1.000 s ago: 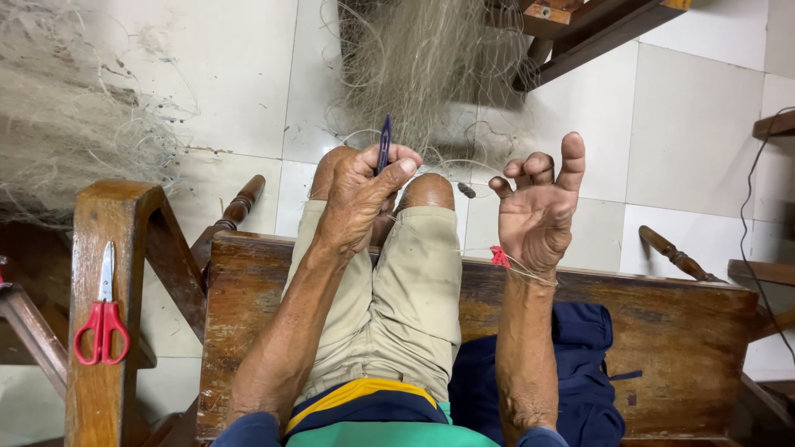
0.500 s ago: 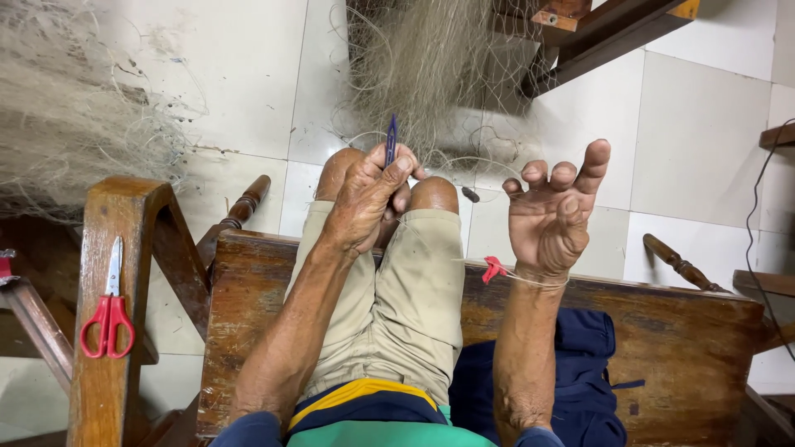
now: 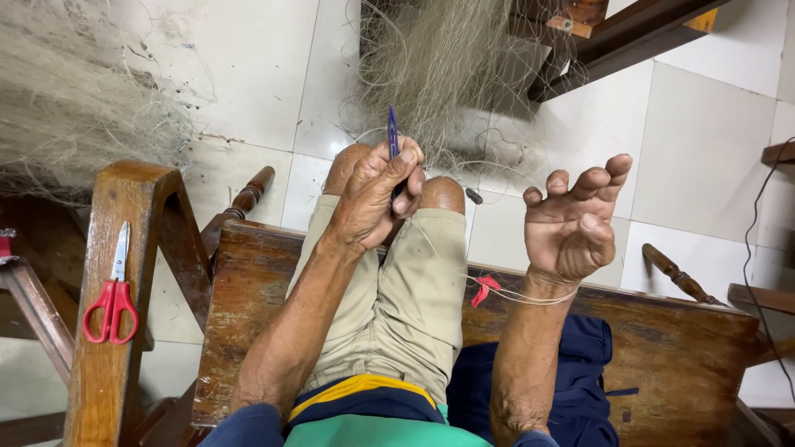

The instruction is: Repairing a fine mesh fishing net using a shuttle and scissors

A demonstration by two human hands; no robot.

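My left hand rests above my knees, shut on a slim blue netting needle that points up toward the net. My right hand is raised to the right of my knees, palm toward me, fingers apart and curled, with nothing gripped in them. A thin pale line loops around that wrist, and a small red piece hangs on it just left of the wrist. Fine strands of the pale fishing net run down from the floor heap toward both hands. I sit in beige shorts on a wooden bench.
Red-handled scissors lie on the wooden armrest at left. A second heap of net covers the tiles at upper left. Dark wooden furniture stands at upper right, a blue cloth lies on the bench, and a cable hangs at right.
My right hand has drifted right and a little lower, its fingers spreading wider. The red piece has slid lower by the wrist. My left hand has kept hold of the needle, nearly still.
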